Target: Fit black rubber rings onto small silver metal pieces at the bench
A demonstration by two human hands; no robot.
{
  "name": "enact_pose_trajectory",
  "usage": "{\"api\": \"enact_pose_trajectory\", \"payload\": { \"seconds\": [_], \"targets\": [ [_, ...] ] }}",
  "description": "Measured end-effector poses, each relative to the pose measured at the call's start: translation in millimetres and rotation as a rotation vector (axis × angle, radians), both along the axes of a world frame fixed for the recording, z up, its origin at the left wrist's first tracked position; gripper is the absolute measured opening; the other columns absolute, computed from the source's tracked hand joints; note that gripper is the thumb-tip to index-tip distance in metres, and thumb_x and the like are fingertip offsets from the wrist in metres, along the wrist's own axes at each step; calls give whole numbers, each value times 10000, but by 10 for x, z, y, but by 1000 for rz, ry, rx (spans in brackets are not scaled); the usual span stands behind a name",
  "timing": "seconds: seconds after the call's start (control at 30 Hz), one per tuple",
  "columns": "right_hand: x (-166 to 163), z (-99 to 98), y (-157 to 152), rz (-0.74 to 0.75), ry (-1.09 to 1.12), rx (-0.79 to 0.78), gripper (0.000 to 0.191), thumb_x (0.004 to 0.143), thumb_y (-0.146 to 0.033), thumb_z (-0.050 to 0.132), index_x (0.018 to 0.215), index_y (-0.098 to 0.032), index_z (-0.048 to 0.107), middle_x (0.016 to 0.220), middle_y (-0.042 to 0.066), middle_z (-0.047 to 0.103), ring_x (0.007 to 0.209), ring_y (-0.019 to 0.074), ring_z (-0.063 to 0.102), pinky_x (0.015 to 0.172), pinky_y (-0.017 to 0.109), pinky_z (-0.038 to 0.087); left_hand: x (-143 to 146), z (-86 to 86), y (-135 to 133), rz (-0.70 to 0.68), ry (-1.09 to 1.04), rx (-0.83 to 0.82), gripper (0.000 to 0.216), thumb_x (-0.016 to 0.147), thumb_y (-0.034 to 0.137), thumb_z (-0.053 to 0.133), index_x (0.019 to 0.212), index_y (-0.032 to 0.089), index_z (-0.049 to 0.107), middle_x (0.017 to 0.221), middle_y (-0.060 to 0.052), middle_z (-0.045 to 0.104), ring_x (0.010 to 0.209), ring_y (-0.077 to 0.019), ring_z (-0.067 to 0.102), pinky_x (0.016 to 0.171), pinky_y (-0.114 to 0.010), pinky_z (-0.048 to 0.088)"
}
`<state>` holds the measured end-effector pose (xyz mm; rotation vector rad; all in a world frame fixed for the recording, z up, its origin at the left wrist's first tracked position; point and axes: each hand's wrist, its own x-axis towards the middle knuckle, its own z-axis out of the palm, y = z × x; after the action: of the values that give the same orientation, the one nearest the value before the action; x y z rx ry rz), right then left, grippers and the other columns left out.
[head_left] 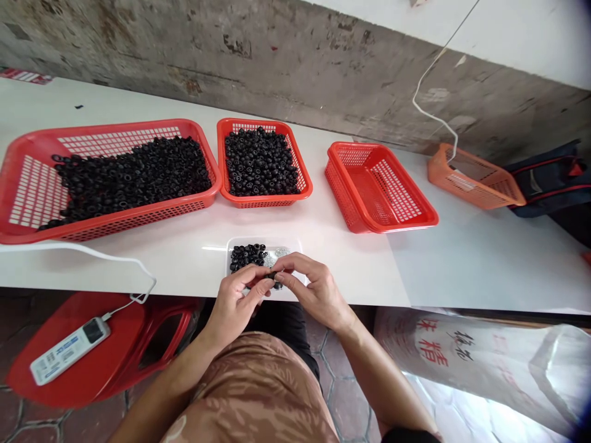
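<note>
Watching from afar: left hand and right hand meet low over shallow white tray, fingertips of both pinching small black ring, mostly hidden. Tray sits near edge of white table, within easy reach, holding loose black rings and silvery bits. Two red plastic baskets of rings stand farther back.
</note>
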<state>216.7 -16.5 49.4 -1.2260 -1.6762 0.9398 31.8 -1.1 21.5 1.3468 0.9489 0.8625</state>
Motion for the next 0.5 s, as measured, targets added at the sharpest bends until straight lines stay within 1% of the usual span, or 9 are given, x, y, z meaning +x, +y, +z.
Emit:
{"api": "enact_pose_trajectory", "payload": {
  "seconds": [0.13, 0.23, 0.37, 0.43, 0.5],
  "targets": [
    [23, -11, 12, 69, 9, 64, 158, 988, -165, 557, 1068, -219, 682, 1064, 64, 674, 1036, 177, 640, 935, 332, 522, -3, -38, 14, -52, -167, -261, 272, 909, 419, 658, 1034, 195, 747, 765, -20, 664, 670, -124, 591, 629, -228, 462],
    [46, -18, 14, 85, 1, 120, 188, 986, -148, 555, 1091, -228, 690, 1139, 73, 663, 1107, 180, 633, 979, 338, 517, 7, -31, 21, -79, -267, -360, 264, 885, 408, 679, 990, 176, 750, 748, -27, 679, 636, -109, 571, 610, -217, 434],
    [66, -3, 11, 74, -48, 136, 186, 982, -191, 584, 1120, -234, 701, 1159, 80, 679, 1106, 194, 650, 966, 346, 531, 18, -29, 21, -53, -257, -368, 190, 861, 356, 694, 888, 172, 733, 711, -14, 668, 617, -100, 561, 597, -208, 428],
    [67, 10, 5, 64, -98, 150, 179, 977, -214, 606, 1129, -229, 698, 1119, 79, 705, 1072, 199, 665, 936, 350, 536, 17, -43, 18, -29, -219, -329, 168, 858, 342, 693, 875, 177, 723, 683, -4, 649, 622, -107, 569, 593, -210, 440],
    [63, 20, -6, 60, -166, 191, 163, 975, -214, 613, 1115, -222, 697, 1039, 65, 735, 992, 192, 684, 900, 350, 528, 13, -58, 12, -11, -166, -281, 178, 857, 349, 694, 878, 175, 720, 654, 1, 627, 617, -116, 568, 577, -215, 449]
  ]
}}
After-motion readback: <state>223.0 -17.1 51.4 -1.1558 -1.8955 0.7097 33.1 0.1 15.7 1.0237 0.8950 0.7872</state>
